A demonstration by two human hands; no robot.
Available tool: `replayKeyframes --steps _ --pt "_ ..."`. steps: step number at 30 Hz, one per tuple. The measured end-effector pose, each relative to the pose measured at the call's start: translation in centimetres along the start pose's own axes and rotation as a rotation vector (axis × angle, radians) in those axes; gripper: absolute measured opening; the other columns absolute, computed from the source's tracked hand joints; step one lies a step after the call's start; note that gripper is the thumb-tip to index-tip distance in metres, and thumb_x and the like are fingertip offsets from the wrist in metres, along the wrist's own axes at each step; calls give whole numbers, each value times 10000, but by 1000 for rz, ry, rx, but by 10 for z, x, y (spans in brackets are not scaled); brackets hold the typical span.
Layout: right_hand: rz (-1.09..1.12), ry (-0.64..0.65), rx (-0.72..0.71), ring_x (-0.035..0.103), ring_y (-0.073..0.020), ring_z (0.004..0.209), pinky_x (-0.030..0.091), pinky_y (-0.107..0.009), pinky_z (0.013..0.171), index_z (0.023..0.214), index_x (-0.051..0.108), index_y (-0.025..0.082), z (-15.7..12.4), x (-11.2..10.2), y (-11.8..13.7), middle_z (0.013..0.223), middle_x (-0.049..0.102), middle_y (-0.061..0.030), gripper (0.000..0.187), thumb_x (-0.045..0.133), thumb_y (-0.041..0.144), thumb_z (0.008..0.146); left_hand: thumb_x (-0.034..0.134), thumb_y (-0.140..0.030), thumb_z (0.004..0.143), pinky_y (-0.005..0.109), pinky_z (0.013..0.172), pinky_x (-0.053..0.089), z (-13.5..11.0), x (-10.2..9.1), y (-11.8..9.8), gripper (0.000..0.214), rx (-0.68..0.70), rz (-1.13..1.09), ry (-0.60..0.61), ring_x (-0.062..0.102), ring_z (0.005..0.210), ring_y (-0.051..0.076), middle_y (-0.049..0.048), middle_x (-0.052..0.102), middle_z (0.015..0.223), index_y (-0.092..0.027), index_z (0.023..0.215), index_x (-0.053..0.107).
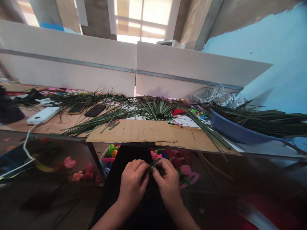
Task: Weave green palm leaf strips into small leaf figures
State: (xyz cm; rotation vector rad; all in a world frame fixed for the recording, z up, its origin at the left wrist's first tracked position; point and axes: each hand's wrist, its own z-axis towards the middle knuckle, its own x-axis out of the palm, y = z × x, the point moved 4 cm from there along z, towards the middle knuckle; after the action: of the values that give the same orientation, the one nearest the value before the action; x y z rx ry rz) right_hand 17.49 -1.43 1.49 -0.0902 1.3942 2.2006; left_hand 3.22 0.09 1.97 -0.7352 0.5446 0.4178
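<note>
Head view: both hands meet low over the lap, below the table edge [134, 140]. The left hand [133, 183] and right hand [169, 182] each pinch a thin green stem [153, 165] between their fingertips (fingers hide most of it). So slim a piece could probably kink or slip if either pinch twists, dropping among the plastic flowers [157, 156] beneath

Fingers of the left hand [133, 182] and right hand [168, 182] hide most of the green piece [153, 165], so I can't tell what it is. Black bag [9, 111] on the left is cut off by the edge.
</note>
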Motion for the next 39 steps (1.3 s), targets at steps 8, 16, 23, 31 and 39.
replayKeyframes --steps 8,16,23,31,39 --pt "63 -78 44 561 -205 753 435 -312 703 752 595 229 -4 8 -4 769 606 -10 87 584 197 832 556 -163 942 332 707 431 -2 1 6 141 -54 -79 -43 640 777 225 50 711 851 -216 863 660" --pt "94 49 78 590 -208 765 438 -307 721 765 646 212 5 0 -6 778 640 -12 68 646 215 833 607 -224 934 338 752 458 5 -3 13 84 -204 -192 27 658 808 239 29 749 860 -236 903 684" --pt "58 48 83 557 -197 728 416 -297 679 726 581 215 3 4 -3 742 591 -3 98 606 213 821 551 -130 934 339 730 446 -2 1 6 114 -30 -50 -55 675 740 220 43 745 836 -214 921 627" --pt "49 -79 108 545 -201 718 419 -302 662 760 581 218 -2 12 -9 755 584 -1 43 574 219 803 511 -65 949 327 741 446 -9 6 1 167 136 41 -185 694 739 185 17 742 856 -211 998 574" --pt "67 -199 88 584 -223 773 456 -342 725 790 624 211 3 13 -10 799 628 -24 52 573 220 793 508 -43 937 321 743 449 -9 5 -2 185 147 42 -200 695 742 180 18 739 866 -202 1005 573"
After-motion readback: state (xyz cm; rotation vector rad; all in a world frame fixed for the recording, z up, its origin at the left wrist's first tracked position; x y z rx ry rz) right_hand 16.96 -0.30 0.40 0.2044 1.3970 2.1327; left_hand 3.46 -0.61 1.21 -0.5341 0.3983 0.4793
